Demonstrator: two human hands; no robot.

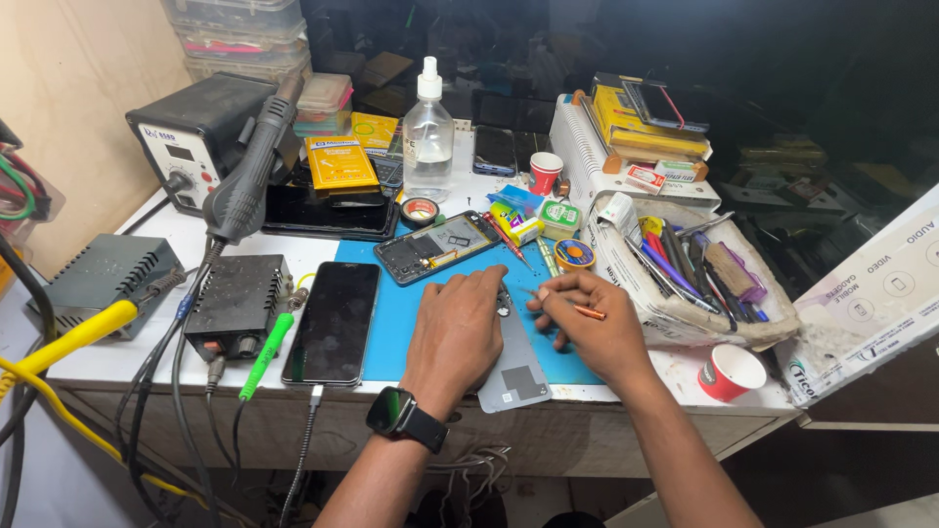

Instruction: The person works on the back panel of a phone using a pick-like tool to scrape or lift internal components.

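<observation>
Grey back cover (515, 364): my left hand (457, 332) presses it flat; right hand (585, 328) grasps orange screwdriver (588, 312) at 3 o'clock; keep tip vertical.

A white workbench (127, 367) stands against a pale wooden wall (73, 68) — the back lies dark.

At six o'clock on the blue mat (401, 337), the left hand (456, 330), a dark watch (404, 418) on its wrist, presses flat on a grey phone back panel (516, 370). The right hand (587, 328), at its three o'clock, pinches an orange-handled tool (585, 311) whose tip points at the panel's upper edge. At the left hand's nine o'clock lies a black phone (335, 323) face up, at twelve an opened phone frame (438, 245), and at two a tray of tools (685, 274).
</observation>
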